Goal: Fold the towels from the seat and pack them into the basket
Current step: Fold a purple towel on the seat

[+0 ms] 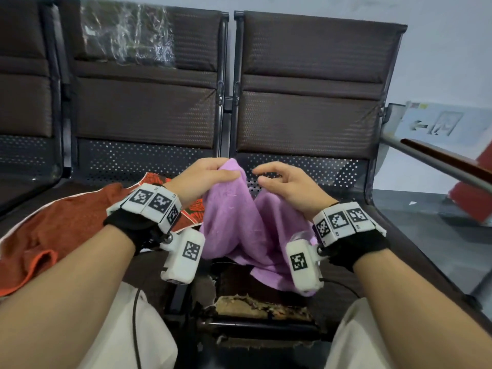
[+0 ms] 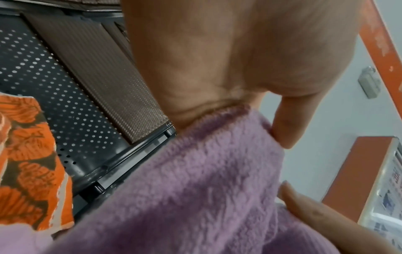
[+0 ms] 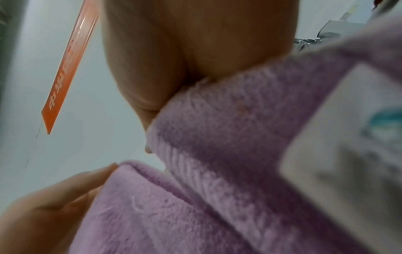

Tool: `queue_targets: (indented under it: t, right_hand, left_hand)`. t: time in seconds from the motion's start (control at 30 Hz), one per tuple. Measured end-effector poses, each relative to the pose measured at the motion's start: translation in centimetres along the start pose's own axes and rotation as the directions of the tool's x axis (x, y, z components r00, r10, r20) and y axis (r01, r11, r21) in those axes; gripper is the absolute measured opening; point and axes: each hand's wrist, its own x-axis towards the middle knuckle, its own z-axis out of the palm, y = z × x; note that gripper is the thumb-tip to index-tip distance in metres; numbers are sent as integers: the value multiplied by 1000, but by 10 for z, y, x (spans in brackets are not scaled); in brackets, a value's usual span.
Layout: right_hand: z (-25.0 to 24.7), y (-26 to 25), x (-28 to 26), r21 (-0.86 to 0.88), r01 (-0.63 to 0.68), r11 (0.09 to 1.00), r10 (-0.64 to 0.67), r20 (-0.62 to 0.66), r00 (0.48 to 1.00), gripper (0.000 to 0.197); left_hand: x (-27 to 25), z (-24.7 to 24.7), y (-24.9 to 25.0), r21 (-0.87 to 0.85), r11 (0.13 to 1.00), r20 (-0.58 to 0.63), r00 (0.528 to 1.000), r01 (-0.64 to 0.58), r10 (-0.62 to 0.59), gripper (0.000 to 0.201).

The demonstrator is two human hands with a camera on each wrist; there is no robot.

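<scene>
A purple towel (image 1: 234, 222) hangs lifted between both hands above the dark seat (image 1: 415, 251). My left hand (image 1: 210, 174) grips its upper corner, fingers curled over the fabric (image 2: 195, 189). My right hand (image 1: 279, 182) holds the towel's other raised part under its palm; forefinger and thumb curl loosely above. In the right wrist view the towel's hemmed edge (image 3: 217, 171) runs up into the fold of the hand (image 3: 185, 43). A rust-red towel (image 1: 61, 225) lies crumpled on the seat to the left. No basket is in view.
An orange leaf-patterned cloth (image 1: 157, 179) lies behind the left wrist on the perforated seat (image 2: 65, 103). Brown padded chair backs (image 1: 308, 83) stand ahead. A metal armrest (image 1: 439, 158) slants at the right. The seat's front padding is torn (image 1: 261, 304).
</scene>
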Motion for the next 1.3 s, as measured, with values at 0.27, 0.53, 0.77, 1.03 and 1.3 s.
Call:
queue_targets:
  t: [0.27, 0.53, 0.77, 1.03, 1.3]
  right_hand:
    - [14, 0, 6, -142, 37, 989, -21, 113, 993, 16]
    - [-16, -16, 6, 458, 198, 866, 10, -414, 910, 33]
    - [-46, -1, 2, 458, 190, 868, 203, -678, 707, 30]
    - [-23, 16, 3, 476, -117, 872, 351, -441, 826, 39]
    - [-11, 6, -6, 347, -25, 938, 154, -349, 925, 23]
  left_hand:
    - [-2, -4, 0, -27, 984, -33, 984, -175, 174, 27]
    - [-1, -9, -26, 403, 914, -37, 998, -36, 55, 35]
    - [-7, -13, -34, 678, 732, -123, 992, 68, 22, 30]
    - [1, 16, -12, -142, 976, -187, 964, 163, -188, 15]
    - [14, 27, -17, -255, 958, -277, 939, 133, -205, 19]
